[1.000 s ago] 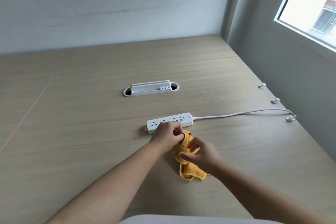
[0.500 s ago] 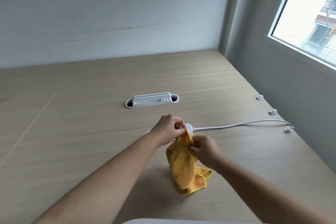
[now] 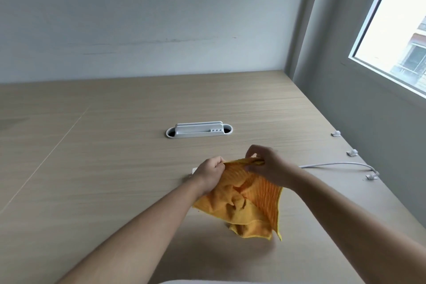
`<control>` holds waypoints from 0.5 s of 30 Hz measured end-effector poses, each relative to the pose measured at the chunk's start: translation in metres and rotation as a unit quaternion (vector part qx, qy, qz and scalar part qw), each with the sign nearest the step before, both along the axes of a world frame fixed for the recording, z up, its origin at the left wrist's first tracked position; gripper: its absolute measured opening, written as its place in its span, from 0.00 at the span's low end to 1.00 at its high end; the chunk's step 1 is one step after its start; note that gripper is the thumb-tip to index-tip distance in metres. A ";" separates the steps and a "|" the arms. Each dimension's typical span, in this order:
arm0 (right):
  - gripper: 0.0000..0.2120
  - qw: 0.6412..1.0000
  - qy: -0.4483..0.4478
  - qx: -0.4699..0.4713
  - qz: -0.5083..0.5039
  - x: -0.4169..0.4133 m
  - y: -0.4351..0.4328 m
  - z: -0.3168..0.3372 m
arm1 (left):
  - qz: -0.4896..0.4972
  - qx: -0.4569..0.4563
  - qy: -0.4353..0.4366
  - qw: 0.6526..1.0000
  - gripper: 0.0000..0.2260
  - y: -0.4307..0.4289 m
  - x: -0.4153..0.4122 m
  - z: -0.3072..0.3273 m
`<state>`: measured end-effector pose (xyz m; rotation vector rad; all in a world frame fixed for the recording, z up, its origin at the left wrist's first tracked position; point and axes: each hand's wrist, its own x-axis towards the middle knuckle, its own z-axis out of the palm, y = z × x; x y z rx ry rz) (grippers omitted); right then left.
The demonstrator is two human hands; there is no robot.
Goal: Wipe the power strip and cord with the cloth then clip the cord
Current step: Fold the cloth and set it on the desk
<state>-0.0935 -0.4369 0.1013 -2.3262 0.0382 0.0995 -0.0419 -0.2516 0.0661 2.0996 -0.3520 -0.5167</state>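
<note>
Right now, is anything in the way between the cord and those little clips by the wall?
Nothing visible. The cord lies on bare table and already reaches the nearest clip; the other two clips stand apart farther back.

**Orange cloth against pale wood and white plastic**

The cloth point(image 3: 244, 200) is orange-yellow, with fine ribbed stripes across the side facing the camera and a brighter yellow hem; the table point(image 3: 115, 168) is light beige wood grain, with one thin pale seam line running across it; the cord point(image 3: 334, 164) is white; the visible corner of the power strip point(image 3: 194, 170) is white; the cable clips point(image 3: 352, 152) look white to pale grey; the desk grommet point(image 3: 198, 131) is white, its end holes dark; the wall point(image 3: 161, 18) is pale grey, with faint darker streaks.
</note>
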 end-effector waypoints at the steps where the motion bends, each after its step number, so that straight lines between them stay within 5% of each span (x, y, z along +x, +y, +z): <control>1: 0.07 1.000 -0.011 0.021 -0.006 0.000 -0.002 0.002 | -0.012 -0.019 0.017 1.000 0.10 0.004 0.001 0.004; 4: 0.05 0.996 0.006 0.088 -0.010 -0.002 -0.011 0.011 | -0.103 -0.046 0.099 0.989 0.12 0.023 0.007 0.024; 11: 0.15 0.966 0.118 0.220 0.061 -0.001 -0.039 0.039 | -0.194 0.094 0.181 0.960 0.02 0.095 0.041 0.064; 15: 0.16 0.952 0.125 0.274 0.062 0.017 -0.025 0.065 | -0.126 -0.061 0.179 0.974 0.18 0.148 0.054 0.080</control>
